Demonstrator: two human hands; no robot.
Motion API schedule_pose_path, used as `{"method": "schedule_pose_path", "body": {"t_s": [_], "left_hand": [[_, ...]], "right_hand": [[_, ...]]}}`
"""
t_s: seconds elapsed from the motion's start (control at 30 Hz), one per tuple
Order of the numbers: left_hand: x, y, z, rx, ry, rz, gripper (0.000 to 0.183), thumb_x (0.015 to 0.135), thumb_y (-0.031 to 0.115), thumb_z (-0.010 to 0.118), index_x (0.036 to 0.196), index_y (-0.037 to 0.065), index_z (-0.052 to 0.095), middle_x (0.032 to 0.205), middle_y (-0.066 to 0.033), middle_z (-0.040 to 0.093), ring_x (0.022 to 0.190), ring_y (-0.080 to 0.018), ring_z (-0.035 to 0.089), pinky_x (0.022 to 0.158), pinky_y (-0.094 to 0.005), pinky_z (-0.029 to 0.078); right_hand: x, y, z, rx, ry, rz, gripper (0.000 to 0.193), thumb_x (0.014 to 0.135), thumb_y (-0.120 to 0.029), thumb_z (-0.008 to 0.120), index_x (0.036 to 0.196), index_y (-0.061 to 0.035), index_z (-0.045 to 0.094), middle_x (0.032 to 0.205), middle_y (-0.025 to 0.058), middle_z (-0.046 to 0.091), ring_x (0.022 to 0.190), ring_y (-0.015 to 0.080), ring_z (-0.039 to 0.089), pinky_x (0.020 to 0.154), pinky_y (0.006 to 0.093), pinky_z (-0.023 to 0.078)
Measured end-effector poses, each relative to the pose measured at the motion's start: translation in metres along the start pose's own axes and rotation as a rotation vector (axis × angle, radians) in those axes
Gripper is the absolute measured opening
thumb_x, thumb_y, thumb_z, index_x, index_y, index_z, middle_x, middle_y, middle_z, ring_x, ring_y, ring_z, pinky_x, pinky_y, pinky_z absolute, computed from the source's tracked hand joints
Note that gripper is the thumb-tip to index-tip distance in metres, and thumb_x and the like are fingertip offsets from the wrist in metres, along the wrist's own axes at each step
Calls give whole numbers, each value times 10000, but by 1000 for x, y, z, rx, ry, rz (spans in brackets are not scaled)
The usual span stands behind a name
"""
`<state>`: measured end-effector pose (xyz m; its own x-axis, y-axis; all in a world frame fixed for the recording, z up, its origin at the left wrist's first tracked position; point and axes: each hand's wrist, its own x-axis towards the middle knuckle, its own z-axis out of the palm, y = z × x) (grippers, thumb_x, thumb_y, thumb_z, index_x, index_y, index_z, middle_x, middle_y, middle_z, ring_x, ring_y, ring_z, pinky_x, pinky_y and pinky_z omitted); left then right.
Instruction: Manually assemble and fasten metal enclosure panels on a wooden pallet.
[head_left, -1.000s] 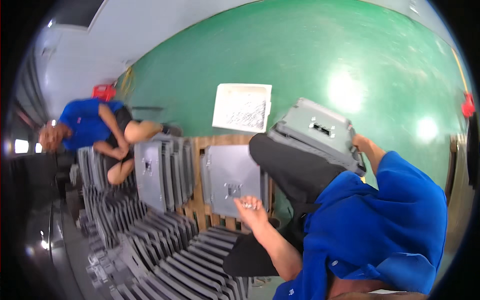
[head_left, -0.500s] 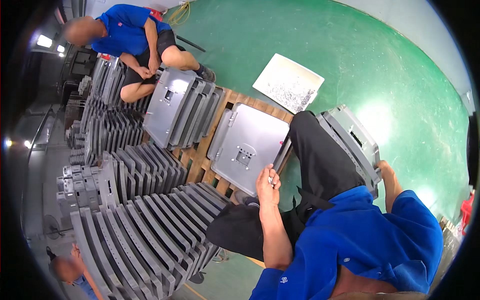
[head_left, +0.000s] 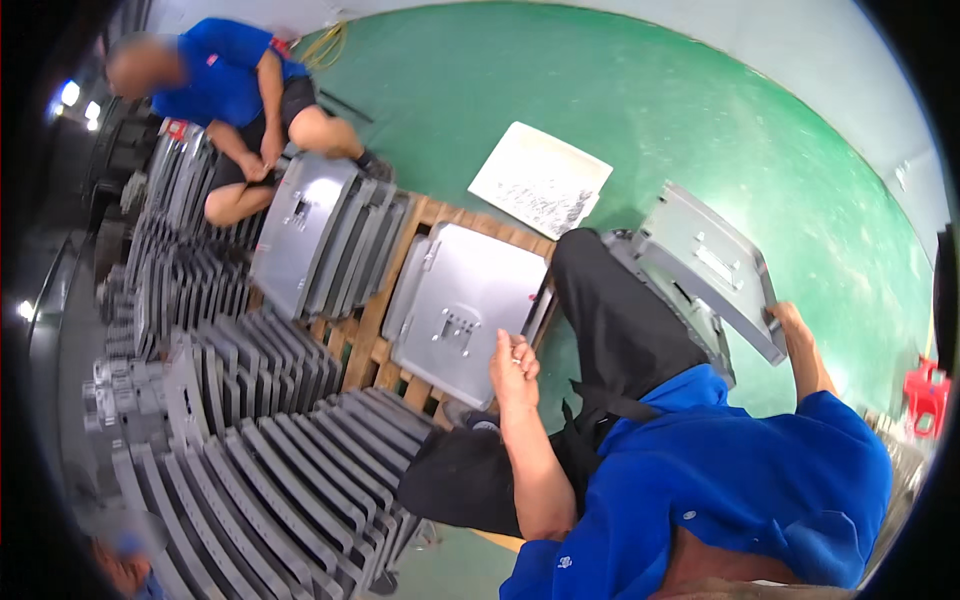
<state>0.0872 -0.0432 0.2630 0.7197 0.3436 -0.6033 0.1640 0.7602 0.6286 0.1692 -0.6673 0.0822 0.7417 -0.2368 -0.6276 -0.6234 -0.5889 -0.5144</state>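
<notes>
My right hand (head_left: 788, 320) grips the near right corner of a grey metal panel (head_left: 690, 230) with a raised rim and a slot. That panel is tilted up over another grey panel (head_left: 712, 340) beside my right leg. My left hand (head_left: 513, 372) is closed in front of my knees. A small shiny bit shows between its fingers, too small to name. Just beyond it, a flat grey panel (head_left: 500, 270) with a square cutout and small holes lies on a wooden pallet (head_left: 365, 350).
A white tray (head_left: 510, 160) of small dark parts lies on the green floor. Many grey panels (head_left: 290, 460) stand in rows at left. A co-worker (head_left: 225, 90) sits at far left behind a panel stack (head_left: 310, 230). A red object (head_left: 925, 395) is at far right.
My right hand has lifted the upper panel away from the one under it and out to the right. My left hand stays closed. The whole view has shifted slightly.
</notes>
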Motion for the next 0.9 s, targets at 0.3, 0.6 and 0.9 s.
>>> {"method": "schedule_pose_path", "body": {"t_s": [0.3, 0.6, 0.9], "left_hand": [[61, 74, 68, 282, -114, -20, 709, 906, 628, 450, 1039, -57, 578, 619, 47, 335, 477, -47, 294, 387, -180, 205], [10, 98, 4, -86, 56, 167, 749, 902, 685, 340, 1401, 128, 379, 1344, -72, 461, 1181, -255, 467, 959, -412, 408], [-21, 19, -137, -742, -970, 271, 765, 873, 699, 346, 1431, 176, 343, 1439, -50, 384, 1277, -268, 403, 993, -437, 382]], "right_hand": [[-119, -313, -86, -234, 154, -358, 298, 856, -253, 566, 858, 36, 636, 692, 138, 589, 670, 177, 564, 641, 343, 443], [-200, -567, -23, -670, -287, -1147, 266, 910, -218, 519, 905, 40, 582, 653, 131, 537, 605, 217, 471, 600, 384, 417], [-215, -685, 72, -913, -269, -1497, 378, 962, -354, 479, 1005, -5, 616, 820, 189, 641, 757, 355, 595, 709, 449, 468]]}}
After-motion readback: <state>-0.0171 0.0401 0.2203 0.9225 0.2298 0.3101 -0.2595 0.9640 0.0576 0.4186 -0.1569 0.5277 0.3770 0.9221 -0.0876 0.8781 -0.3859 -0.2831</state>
